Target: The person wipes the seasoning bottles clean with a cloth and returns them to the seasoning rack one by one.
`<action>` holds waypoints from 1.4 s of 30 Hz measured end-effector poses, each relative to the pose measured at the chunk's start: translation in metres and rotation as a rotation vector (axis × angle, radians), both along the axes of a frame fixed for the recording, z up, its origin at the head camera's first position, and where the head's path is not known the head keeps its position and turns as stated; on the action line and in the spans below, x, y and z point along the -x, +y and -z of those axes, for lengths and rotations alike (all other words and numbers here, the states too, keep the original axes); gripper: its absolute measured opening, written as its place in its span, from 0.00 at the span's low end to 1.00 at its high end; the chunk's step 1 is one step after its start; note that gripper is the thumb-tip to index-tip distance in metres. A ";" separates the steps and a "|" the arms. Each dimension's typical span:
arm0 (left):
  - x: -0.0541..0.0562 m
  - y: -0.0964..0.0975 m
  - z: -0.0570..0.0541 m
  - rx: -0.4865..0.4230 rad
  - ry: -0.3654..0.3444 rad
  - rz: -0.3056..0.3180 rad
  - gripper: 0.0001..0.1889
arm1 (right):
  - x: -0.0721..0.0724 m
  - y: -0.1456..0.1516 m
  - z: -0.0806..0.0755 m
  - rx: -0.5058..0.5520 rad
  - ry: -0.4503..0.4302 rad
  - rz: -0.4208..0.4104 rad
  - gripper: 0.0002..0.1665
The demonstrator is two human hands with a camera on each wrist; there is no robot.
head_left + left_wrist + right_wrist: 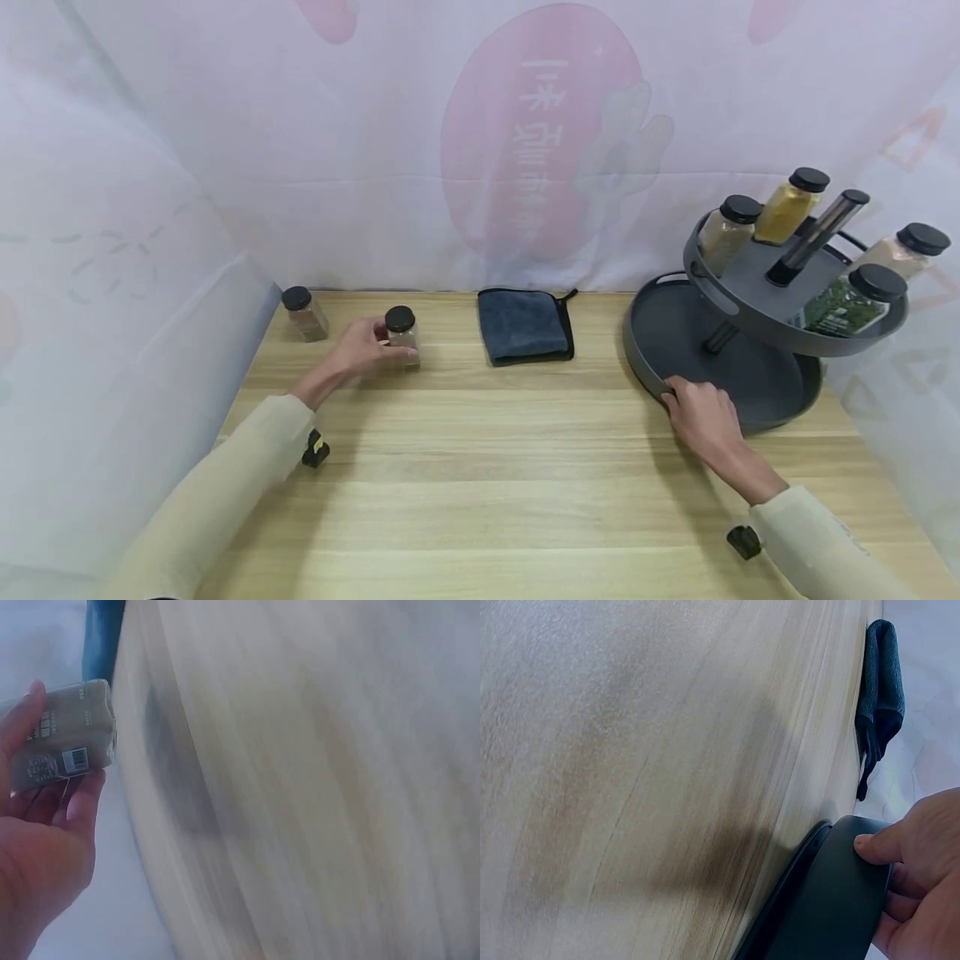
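Note:
My left hand [358, 351] grips a small clear spice jar [403, 335] with a black lid, thumb on one side and fingers on the other. In the left wrist view the jar [84, 724] shows a printed label and barcode, its base close over the tabletop. At the right, my right hand [703, 414] holds the rim of the lower tray [643, 354] of a dark grey two-tier rack. The right wrist view shows the thumb on the outer wall of that tray [832, 892], with the fingers curled over its edge.
Another black-lidded jar [305, 315] stands at the back left. A folded blue-grey cloth [522, 327] lies at the back middle. Several filled spice jars stand or lean on the upper tray [757, 287], around its central post [817, 237]. White printed curtains [360, 208] border the table.

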State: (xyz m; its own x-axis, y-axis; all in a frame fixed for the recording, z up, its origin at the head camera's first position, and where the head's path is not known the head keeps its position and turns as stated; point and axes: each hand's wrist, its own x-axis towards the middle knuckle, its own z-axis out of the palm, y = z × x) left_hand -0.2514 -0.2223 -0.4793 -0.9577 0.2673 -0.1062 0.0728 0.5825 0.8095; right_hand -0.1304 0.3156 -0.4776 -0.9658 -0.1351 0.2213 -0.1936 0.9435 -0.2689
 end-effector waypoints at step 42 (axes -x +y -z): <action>-0.133 0.105 0.010 -0.048 0.102 0.151 0.19 | 0.001 -0.001 0.002 0.028 -0.004 0.016 0.12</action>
State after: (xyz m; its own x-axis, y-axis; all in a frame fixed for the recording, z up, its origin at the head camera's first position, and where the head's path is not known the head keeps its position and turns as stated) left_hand -0.1186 -0.1170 -0.4889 -0.9116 0.4109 0.0058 0.2396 0.5200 0.8199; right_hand -0.1311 0.3146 -0.4792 -0.9686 -0.1134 0.2213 -0.1775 0.9386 -0.2959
